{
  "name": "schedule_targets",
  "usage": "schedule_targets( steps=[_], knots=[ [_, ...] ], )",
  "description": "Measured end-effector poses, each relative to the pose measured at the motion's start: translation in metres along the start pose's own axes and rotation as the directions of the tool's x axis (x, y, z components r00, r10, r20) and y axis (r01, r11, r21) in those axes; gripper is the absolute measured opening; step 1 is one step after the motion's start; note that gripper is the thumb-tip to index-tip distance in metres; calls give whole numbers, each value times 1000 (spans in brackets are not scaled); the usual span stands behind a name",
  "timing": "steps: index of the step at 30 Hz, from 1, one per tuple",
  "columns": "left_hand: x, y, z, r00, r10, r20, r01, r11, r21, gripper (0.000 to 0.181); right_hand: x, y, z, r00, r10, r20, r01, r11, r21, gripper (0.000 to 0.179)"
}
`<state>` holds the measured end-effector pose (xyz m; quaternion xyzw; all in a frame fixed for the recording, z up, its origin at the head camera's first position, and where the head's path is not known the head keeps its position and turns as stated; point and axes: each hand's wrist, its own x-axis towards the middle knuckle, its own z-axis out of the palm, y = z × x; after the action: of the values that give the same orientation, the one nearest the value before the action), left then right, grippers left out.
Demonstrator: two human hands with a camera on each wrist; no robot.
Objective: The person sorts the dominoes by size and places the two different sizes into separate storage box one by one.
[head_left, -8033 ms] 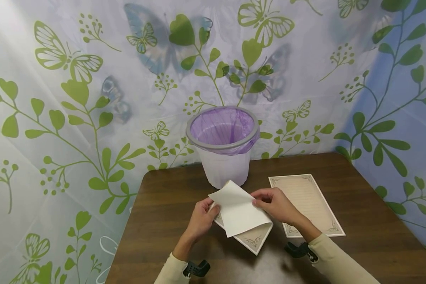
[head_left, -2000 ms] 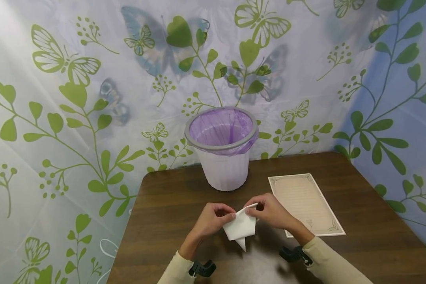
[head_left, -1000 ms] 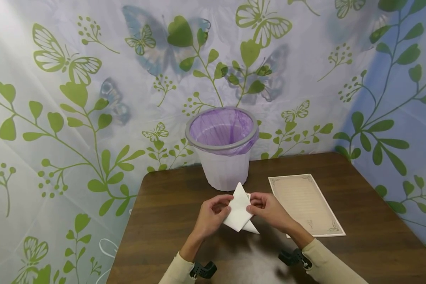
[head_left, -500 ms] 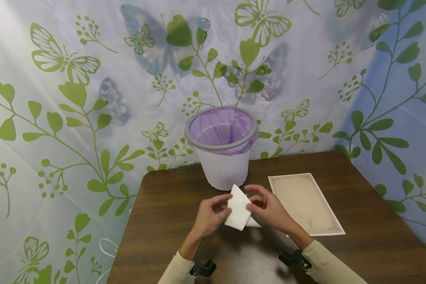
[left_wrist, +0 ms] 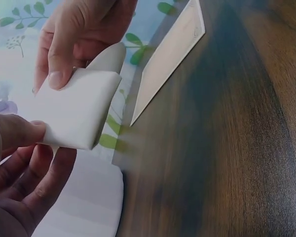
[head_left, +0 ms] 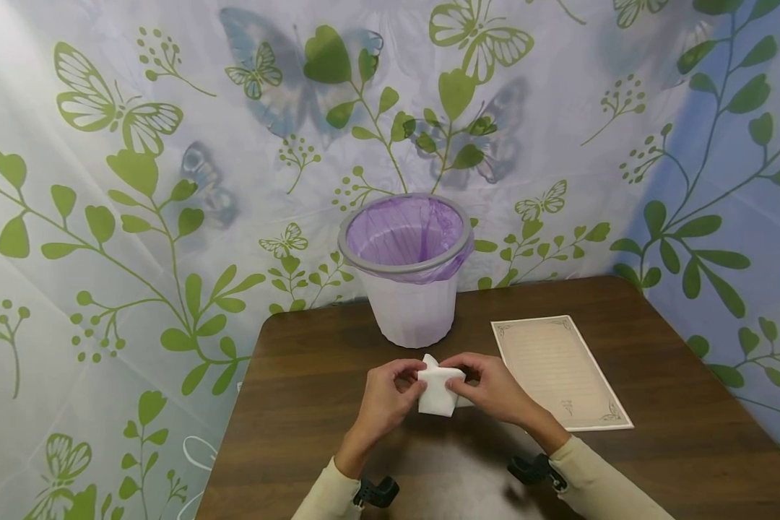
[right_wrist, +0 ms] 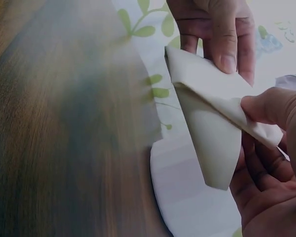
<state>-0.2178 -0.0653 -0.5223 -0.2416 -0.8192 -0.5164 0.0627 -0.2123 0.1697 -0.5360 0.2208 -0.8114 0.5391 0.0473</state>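
Observation:
Between my two hands, above the table, is a sheet of paper point(head_left: 437, 399) folded into a small thick packet, its plain white side outward. My left hand point(head_left: 385, 396) pinches its left edge, thumb on the near face and fingers behind. On the other side my right hand point(head_left: 490, 388) pinches the upper right part, thumb pressing a folded layer. In the right wrist view a pointed flap of the folded paper point(right_wrist: 209, 143) sticks out below the upper fold. The left wrist view shows the flat square face of the packet point(left_wrist: 74, 111) and a rounded layer behind it.
A white bin point(head_left: 411, 310) with a grey rim and purple liner stands at the table's back, beyond the hands. A bordered, lined sheet of stationery point(head_left: 559, 372) lies flat on the brown wooden table point(head_left: 318, 347) to the right. A patterned curtain point(head_left: 234, 180) hangs behind.
Eight seconds ago the paper was a larger, loosely folded sheet with its bordered side showing. It has been folded smaller, and its top point has just been bent down toward me by the right hand.

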Motion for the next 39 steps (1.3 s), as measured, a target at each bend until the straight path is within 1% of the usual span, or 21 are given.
schedule_targets(
  steps=[3, 7, 10, 13, 15, 19, 21, 24, 26, 28, 30, 33, 37, 39],
  knots=[
    [0, 1, 2, 1000, 0, -5, 1, 1000, 24, 21, 0, 0, 1, 1000, -26, -16, 26, 999, -36, 20],
    [0, 2, 4, 1000, -16, 1, 16, 999, 31, 18, 0, 0, 1, 997, -56, -49, 52, 995, -82, 17],
    [0, 2, 5, 1000, -12, 17, 12, 1000, 9, 15, 1, 2, 1, 993, -92, -70, 84, 991, -102, 14],
    [1, 0, 6, 999, -23, 41, 24, 999, -25, 11, 2, 4, 1, 991, -114, -66, 107, 990, -93, 12],
    [1, -1, 6, 997, -56, 54, 59, 997, -48, 10, 2, 5, 0, 994, -99, -39, 97, 993, -63, 14],
    [0, -5, 6, 989, -137, 59, 143, 983, -119, 10, 1, 5, -2, 998, -30, 48, 29, 999, 36, 22],
    [-1, -6, 6, 986, -155, 62, 163, 972, -168, 11, 0, 4, -3, 997, -5, 77, -1, 997, 77, 22],
    [-1, -5, 5, 981, -170, 89, 187, 954, -236, 15, 0, 5, -4, 997, 13, 75, -20, 994, 103, 21],
    [-1, -5, 4, 976, -185, 114, 209, 941, -265, 18, 1, 5, -5, 998, 22, 57, -28, 993, 113, 19],
    [-1, -5, 3, 971, -195, 139, 227, 934, -276, 21, 1, 5, -5, 999, 27, 43, -32, 992, 119, 19],
    [-1, -6, 2, 969, -196, 153, 232, 933, -275, 22, 1, 5, -6, 999, 29, 40, -33, 992, 125, 19],
    [0, -6, 1, 970, -184, 158, 222, 936, -273, 20, 1, 4, -6, 998, 28, 56, -35, 990, 140, 21],
    [-1, -5, 1, 973, -182, 143, 217, 935, -282, 18, 1, 5, -5, 995, 30, 93, -44, 989, 144, 24],
    [-1, -5, 2, 975, -178, 131, 209, 935, -285, 16, 1, 5, -5, 995, 23, 100, -38, 988, 148, 25]
  ],
)
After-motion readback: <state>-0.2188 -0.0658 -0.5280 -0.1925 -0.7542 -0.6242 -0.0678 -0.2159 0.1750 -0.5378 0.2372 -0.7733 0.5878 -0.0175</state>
